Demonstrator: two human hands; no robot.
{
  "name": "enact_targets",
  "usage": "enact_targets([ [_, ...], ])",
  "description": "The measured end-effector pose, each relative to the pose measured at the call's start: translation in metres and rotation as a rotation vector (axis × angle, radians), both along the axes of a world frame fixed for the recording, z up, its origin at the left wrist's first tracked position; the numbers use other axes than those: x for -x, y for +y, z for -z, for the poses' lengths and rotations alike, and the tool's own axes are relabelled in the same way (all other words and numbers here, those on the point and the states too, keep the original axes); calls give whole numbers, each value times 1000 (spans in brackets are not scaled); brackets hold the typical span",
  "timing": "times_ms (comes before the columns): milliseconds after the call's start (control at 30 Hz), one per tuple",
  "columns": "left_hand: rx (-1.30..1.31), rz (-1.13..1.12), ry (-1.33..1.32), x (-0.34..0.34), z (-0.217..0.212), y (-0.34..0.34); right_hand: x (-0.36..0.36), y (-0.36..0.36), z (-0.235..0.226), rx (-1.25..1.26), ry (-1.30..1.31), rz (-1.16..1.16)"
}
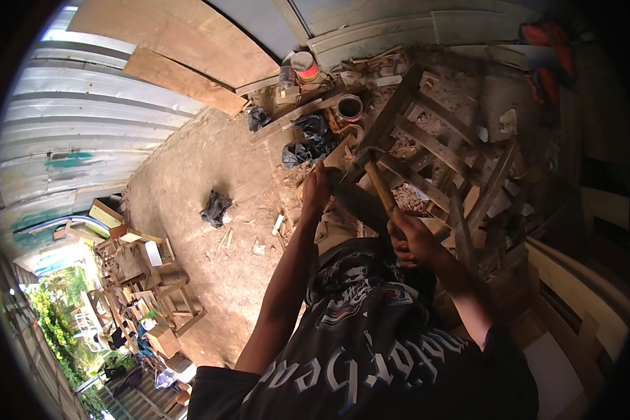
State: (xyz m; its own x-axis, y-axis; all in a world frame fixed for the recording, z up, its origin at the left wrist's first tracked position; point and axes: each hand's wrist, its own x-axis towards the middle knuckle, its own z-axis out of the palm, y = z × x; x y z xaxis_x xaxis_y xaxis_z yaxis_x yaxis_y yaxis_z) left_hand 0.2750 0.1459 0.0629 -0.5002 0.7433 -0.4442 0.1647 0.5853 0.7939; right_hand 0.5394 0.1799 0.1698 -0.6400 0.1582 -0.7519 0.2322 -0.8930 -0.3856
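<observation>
My right hand [411, 239] is closed around the wooden handle of a hammer [380, 186]. The hammer's head lies at the upper end of the handle, over the near corner of a slatted wooden frame [434, 148]. To the left, my left hand [317, 189] has its fingers closed at the upper left end of a dark wooden board [360, 204]; its fingertips are partly hidden. That board slants between my two hands, just in front of my body. Whether the hammer's head touches the wood is hard to make out.
Black plastic bags [309, 143] and an open can [348, 107] stand beyond my left hand. Another black bag [215, 208] lies on the dirt floor. Wood scraps litter the ground around the frame. Wooden furniture pieces [136, 269] are piled at the left, by a corrugated metal wall [91, 115].
</observation>
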Motion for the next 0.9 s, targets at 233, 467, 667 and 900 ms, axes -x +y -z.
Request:
enact_targets([
  [233,-111,21,75,0,9,0,8,29,-8,-190,124,608],
  [467,-78,24,-13,5,11,-1,-14,29,-13,-3,-38,163],
  [667,-74,10,47,-3,1,3,-1,25,-11,-174,-150,82],
  [900,-104,13,13,6,27,-4,2,23,-10,-225,77,422],
])
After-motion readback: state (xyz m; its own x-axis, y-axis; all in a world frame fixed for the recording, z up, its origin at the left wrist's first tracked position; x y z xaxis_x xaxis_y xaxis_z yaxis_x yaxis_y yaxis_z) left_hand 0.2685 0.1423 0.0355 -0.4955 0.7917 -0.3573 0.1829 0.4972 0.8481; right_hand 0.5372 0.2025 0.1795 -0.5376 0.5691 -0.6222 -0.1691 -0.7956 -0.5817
